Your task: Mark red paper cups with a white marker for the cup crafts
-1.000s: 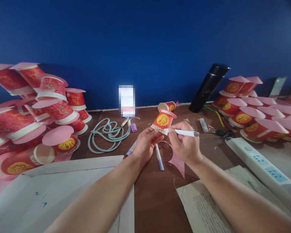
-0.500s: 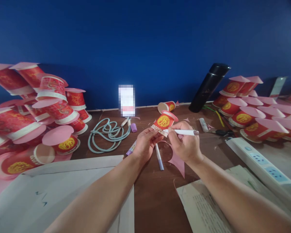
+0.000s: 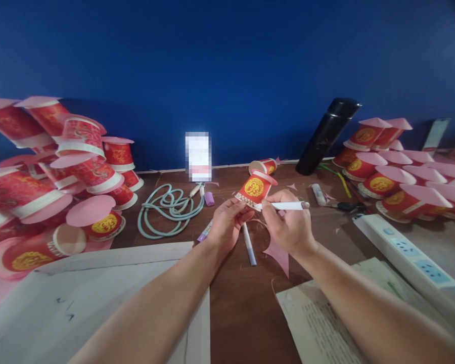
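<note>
Well, red cup (image 3: 253,188) in my left hand (image 3: 227,222), white marker (image 3: 288,206) in my right hand (image 3: 291,225)

I have the cup raised over the middle of the brown table (image 3: 238,313), tilted, with a pink disc (image 3: 268,178) on its upper end and a gold emblem on its side. My left fingers are closed around its pale lower rim, where a row of zigzag marks shows. My right hand is narrowed around the marker, its writing end right by that rim; whether my right fingertips also touch the cup, I cannot tell. Below and between my hands lies a second marker (image 3: 249,246), with a pointed pink paper scrap (image 3: 278,253) to its right. Beyond my left hand are a purple cap (image 3: 209,198) and a coiled pale-blue cable (image 3: 167,212). Another cup (image 3: 268,165) lies on its side behind the one I hold. A black flask (image 3: 322,141) leans toward the blue wall (image 3: 227,76), and pink-topped cups are heaped at my left (image 3: 83,136) and grouped at my right (image 3: 381,186), the latter behind a white power strip (image 3: 396,242)
</note>
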The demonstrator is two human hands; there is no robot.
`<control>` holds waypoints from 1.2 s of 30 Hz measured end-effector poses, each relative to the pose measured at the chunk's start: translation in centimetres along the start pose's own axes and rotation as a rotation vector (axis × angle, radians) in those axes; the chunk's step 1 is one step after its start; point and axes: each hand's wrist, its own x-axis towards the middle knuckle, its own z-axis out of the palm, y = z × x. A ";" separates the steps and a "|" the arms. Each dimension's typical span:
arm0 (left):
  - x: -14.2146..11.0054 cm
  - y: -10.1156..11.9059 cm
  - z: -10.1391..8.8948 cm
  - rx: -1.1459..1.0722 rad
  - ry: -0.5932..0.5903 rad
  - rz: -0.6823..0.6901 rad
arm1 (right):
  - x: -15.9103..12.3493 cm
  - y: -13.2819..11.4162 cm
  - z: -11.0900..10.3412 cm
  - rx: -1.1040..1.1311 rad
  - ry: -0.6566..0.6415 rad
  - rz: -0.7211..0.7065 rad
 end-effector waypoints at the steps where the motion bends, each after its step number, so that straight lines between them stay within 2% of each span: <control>1: 0.0 0.0 0.0 0.003 0.006 0.002 | 0.0 0.0 0.0 0.003 -0.005 0.007; 6: 0.0 0.1 0.1 0.031 0.037 -0.017 | 0.1 -0.1 -0.1 0.018 -0.021 0.030; 16: 0.0 -0.1 -0.1 0.020 0.009 -0.006 | -0.1 0.1 0.0 0.012 -0.019 0.038; 26: 0.2 -0.3 0.1 -0.004 0.011 -0.019 | -0.1 0.5 0.4 -0.002 -0.001 -0.025; 36: 0.2 -0.7 0.6 0.016 0.059 0.052 | -0.4 0.4 0.4 -0.039 -0.003 -0.104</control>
